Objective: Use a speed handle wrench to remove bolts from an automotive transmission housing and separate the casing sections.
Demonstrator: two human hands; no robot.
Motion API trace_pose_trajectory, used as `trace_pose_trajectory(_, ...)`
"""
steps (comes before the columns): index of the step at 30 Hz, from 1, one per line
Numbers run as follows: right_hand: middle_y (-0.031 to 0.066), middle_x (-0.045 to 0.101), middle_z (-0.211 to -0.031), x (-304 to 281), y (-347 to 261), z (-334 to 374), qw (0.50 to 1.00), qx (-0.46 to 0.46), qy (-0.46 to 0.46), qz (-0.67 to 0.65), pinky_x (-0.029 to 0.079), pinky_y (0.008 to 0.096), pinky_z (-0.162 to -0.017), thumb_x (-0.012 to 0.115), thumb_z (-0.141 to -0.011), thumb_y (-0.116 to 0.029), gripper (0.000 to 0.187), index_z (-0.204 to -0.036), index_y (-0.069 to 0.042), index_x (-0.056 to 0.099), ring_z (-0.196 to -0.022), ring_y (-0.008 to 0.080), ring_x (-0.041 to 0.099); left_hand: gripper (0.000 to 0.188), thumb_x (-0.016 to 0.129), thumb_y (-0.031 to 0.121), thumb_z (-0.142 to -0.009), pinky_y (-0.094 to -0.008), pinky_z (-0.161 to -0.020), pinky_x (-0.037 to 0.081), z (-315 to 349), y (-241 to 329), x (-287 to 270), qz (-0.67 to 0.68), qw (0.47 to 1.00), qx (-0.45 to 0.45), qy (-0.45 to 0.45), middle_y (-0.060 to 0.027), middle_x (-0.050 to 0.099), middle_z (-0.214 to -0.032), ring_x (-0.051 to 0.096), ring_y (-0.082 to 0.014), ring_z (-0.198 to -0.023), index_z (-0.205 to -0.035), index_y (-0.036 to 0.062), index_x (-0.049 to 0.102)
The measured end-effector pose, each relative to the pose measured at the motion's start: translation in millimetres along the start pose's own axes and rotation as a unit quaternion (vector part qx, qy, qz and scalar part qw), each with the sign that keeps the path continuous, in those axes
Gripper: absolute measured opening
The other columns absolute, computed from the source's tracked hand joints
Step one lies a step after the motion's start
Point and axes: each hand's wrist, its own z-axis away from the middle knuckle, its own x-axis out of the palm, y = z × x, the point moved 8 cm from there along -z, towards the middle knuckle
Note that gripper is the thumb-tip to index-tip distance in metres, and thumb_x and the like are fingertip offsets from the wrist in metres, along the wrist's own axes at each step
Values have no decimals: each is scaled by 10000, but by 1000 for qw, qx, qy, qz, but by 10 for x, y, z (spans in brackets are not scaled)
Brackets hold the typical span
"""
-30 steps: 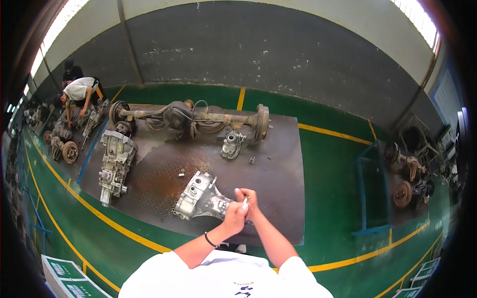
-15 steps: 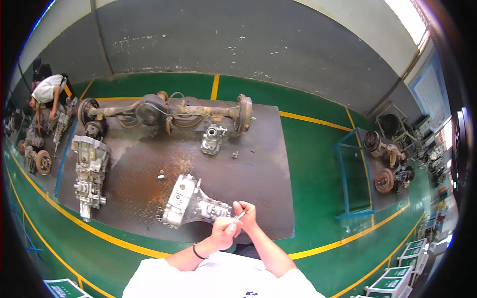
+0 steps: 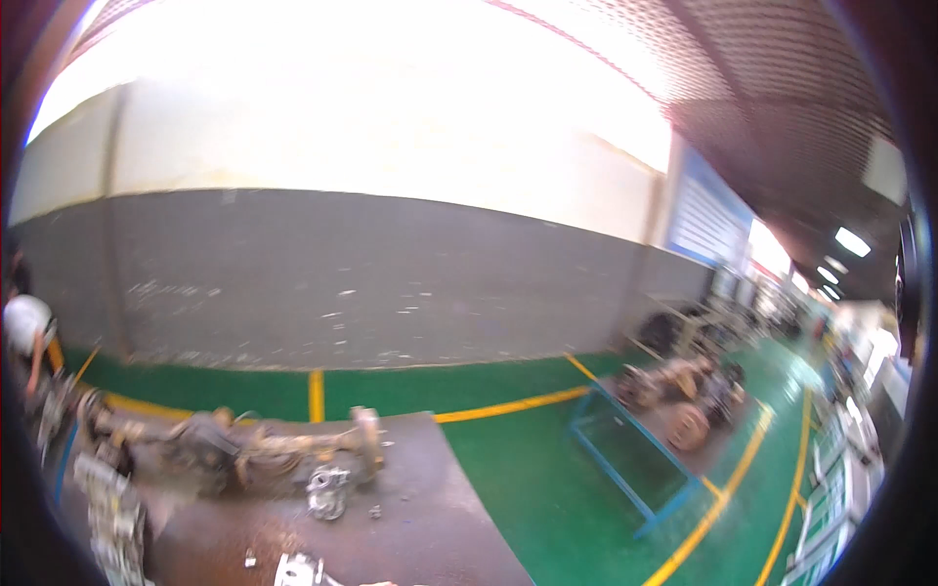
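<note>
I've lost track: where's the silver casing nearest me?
In the head view, the silver casing is left of centre, cut by the bottom edge, right of a small metal piece.

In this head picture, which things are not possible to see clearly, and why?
Head view:
Both hands: cut off by the lower edge, except perhaps a skin-coloured sliver.
Silver casing: cut off there too.
Wall board print: motion blur.
Metal piece: too small to identify.
</note>
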Motion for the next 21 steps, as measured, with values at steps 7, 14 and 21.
trace_pose_trajectory(7, 100, 691, -1042, -81, -531, -467, 989, -35, -22, 143, 539, 410, -815, 689, -930, -249, 298, -1184, -110, 617, -911, 208, 653, 304, 651, 319, -962, -370, -688, 510, -312, -474, -277, -129, 946, -170, -242, -133, 655, -744, 604, -246, -698, -889, 26, 692)
trace_pose_trajectory(14, 117, 690, -1129, -177, -515, -463, 978, 31, -87, 188, 536, 442, -884, 746, -898, -255, 469, -1307, -123, 559, -988, 214, 650, 265, 572, 286, -1001, -356, -638, 429, -555, -469, 78, 7, 975, -32, -218, -38, 577, -776, 532, -219, -718, -775, 151, 550)
trace_pose_trajectory(21, 59, 627, -961, -116, -352, 221, 920, 120, -245, 280, 493, 378, -801, 698, -877, -117, 276, -1117, -76, 568, -893, 153, 585, 615, 426, 341, -1059, -330, -469, 312, -435, 177, 164, -90, 992, 27, -79, -56, 444, -504, 425, -140, -475, -546, 5, 469)
